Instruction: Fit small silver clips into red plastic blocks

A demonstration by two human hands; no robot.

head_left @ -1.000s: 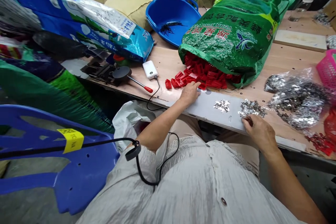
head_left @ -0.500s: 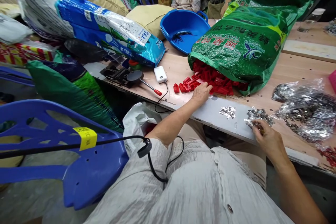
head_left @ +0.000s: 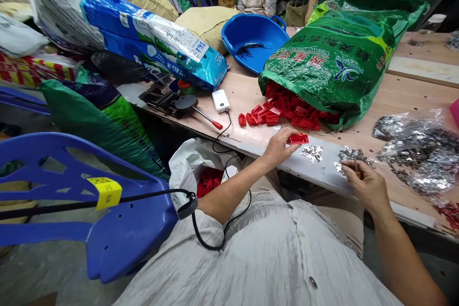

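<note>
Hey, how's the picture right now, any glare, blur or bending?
Head view: white glare streaks the green sack and the clear plastic bag; head view: things near the edges, like the blue chair, look stretched, wide-angle style; head view: the red piece in the left hand reads fairly clearly.

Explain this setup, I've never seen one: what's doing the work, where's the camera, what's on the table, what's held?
No machine arm here: a person works with two bare hands. The camera is worn on their head, looking forward and down. On the table, loose red parts lie at the mouth of a green sack; nearer the edge are two small piles of silvery pieces. The left hand holds one red part. The right hand is at the right-hand pile; its grip is too small to read.
</note>
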